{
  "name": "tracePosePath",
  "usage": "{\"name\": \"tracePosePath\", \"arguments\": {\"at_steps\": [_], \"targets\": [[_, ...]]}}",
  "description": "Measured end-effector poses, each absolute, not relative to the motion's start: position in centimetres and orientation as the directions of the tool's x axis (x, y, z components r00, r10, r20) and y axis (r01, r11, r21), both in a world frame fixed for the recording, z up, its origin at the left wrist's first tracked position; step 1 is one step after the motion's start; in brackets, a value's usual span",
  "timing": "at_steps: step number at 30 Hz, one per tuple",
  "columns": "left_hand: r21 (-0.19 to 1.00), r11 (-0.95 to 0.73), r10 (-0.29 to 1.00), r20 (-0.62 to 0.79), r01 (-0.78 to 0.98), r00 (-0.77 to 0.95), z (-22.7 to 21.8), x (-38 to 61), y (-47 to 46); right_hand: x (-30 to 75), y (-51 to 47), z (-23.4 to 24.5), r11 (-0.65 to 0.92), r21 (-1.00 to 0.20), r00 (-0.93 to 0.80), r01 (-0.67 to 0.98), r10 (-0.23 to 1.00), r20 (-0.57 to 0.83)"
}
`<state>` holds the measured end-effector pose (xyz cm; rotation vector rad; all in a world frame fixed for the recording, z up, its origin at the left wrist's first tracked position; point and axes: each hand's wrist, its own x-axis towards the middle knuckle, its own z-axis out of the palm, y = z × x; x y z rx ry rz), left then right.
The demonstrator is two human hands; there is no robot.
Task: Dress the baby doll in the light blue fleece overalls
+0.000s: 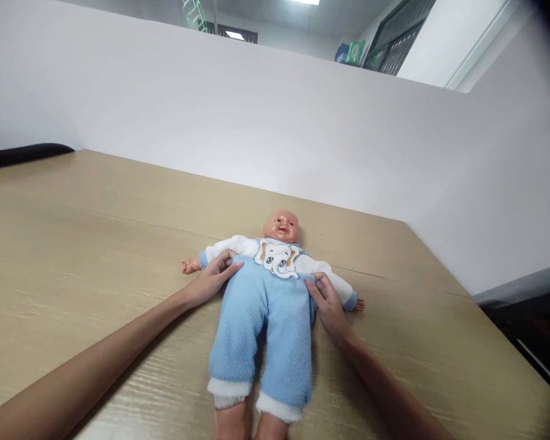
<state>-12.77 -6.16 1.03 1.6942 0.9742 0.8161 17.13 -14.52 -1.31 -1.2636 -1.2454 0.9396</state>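
A baby doll (pixel 282 227) lies on its back, head away from me and arms spread. It wears a white top with light blue cuffs and an elephant patch (pixel 275 259) on the chest. Light blue fleece pants (pixel 266 299) with white hems cover its legs down to the shins. My left hand (pixel 217 272) grips the waistband at the left side, thumb on top. At the right side of the waistband, my right hand (pixel 327 299) pinches the cloth between thumb and fingers. The doll's feet are out of view.
The doll rests on a light wooden table (pixel 119 244) with thin seams. Behind it stands a low white wall (pixel 187 110). A black curved object (pixel 27 154) is at the far left edge, and a dark object (pixel 531 324) is beyond the right edge.
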Motion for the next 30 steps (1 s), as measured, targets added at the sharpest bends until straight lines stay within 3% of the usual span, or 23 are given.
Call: {"name": "tracePosePath", "arguments": {"at_steps": [16, 30], "targets": [[0.937, -0.287, 0.736, 0.082, 0.200, 0.672, 2.2, -13.8, -5.7, 17.3, -15.0, -1.4, 0.130, -0.972, 0.068, 0.194, 0.987, 0.145], [0.855, -0.372, 0.808, 0.107, 0.361, 0.579, 1.6, -14.0, -7.1, 17.3, -14.9, -1.5, 0.145, -0.954, 0.057, 0.264, 0.984, 0.166]]}}
